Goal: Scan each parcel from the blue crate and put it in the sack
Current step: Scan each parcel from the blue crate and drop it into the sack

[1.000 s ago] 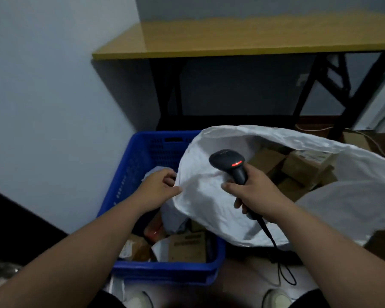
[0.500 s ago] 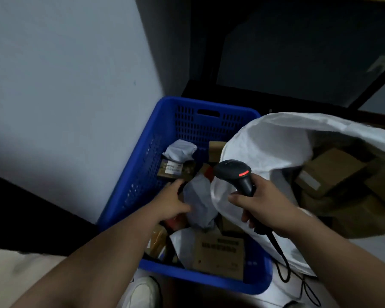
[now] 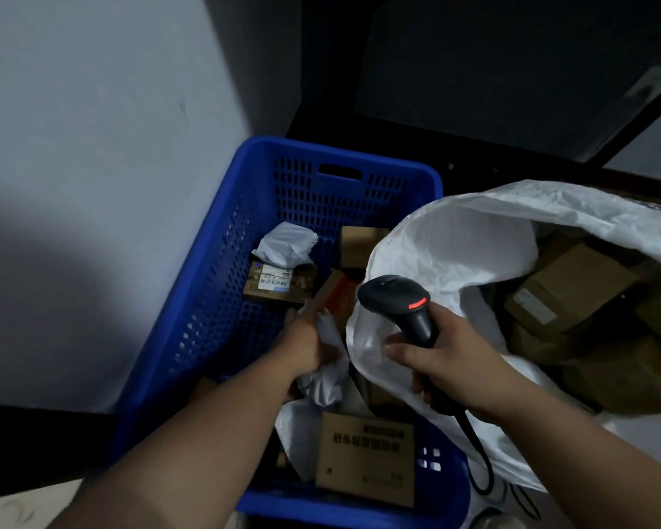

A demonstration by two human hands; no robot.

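Left hand lower — crinkly poly parcel

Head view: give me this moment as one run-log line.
left hand: in blue crate, on grey parcel bag | right hand: holding scanner | sack: open, boxes inside

A pale wall stands left, with a dark shadowed recess beyond it.

Both forearms are bare to the bottom frame edge, with no sleeve, watch or glove showing. The left hand, at about seven o'clock, and the right hand, at about five o'clock, wear no rings.
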